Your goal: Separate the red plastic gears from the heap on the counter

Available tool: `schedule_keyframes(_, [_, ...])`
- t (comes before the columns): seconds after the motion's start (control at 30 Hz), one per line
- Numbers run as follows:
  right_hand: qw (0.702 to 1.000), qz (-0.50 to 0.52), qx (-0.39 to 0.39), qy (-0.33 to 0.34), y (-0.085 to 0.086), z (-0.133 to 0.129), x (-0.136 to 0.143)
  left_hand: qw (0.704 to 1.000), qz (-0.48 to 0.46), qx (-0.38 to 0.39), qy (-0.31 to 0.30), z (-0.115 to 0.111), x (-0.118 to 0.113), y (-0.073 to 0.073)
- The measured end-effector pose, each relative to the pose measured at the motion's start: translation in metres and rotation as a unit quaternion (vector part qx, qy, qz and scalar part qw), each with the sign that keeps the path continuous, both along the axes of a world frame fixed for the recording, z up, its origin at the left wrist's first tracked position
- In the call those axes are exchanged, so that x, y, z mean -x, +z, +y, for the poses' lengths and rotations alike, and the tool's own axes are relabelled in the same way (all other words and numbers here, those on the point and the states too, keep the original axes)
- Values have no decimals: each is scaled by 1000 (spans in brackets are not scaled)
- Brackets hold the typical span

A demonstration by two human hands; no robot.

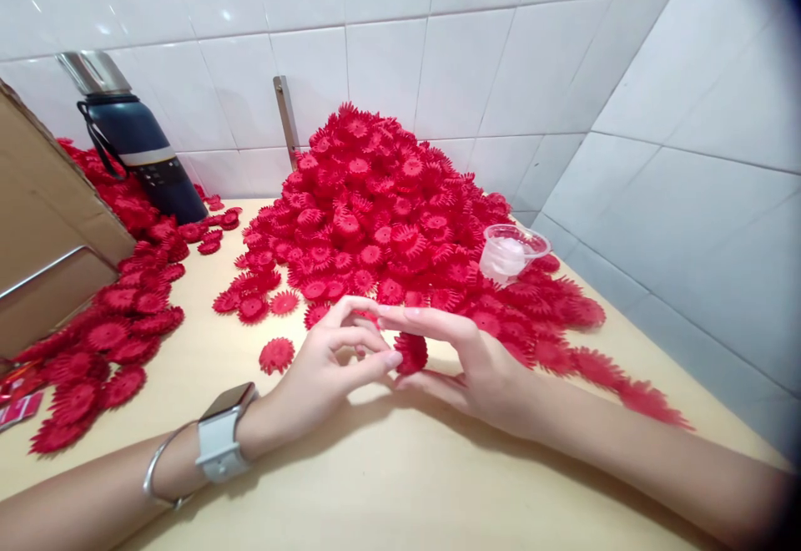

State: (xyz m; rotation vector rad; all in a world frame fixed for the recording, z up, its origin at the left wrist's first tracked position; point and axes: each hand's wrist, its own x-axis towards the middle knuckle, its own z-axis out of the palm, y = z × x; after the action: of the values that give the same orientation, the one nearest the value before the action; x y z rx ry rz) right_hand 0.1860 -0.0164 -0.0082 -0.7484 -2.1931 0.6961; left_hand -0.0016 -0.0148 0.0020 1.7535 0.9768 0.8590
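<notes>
A small red fringed disc (411,354) stands on edge between my two hands, over the light tabletop. My left hand (341,355), with a watch and a bangle on its wrist, has its thumb and fingers curled at the disc's left side. From the right, my right hand (472,363) reaches round the disc, its fingers extended above and its thumb below. The fingertips of both hands meet near the top of the disc. Behind them rises a large heap of red fringed discs (375,200). One loose disc (276,355) lies left of my left hand.
A clear plastic cup (513,252) sits on the heap's right side. At the left are a dark blue bottle (141,150), a cardboard box (50,225) and more red discs (113,334). A metal strip (286,121) leans on the tiled wall (388,58).
</notes>
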Motion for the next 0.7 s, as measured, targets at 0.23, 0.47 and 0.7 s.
schedule_keyframes(0.23, [993, -8, -91, -71, -2, -3, 5, 997, -48, 52, -22, 5, 1, -3])
schedule_keyframes(0.47, [981, -16, -127, -143, -11, -4, 6, 996, -63, 61, -33, 3, 3, -2])
schedule_keyframes(0.7, [984, -40, 53, -167, 1, 2, 1, 996, -82, 36, 10, 3, 1, -1])
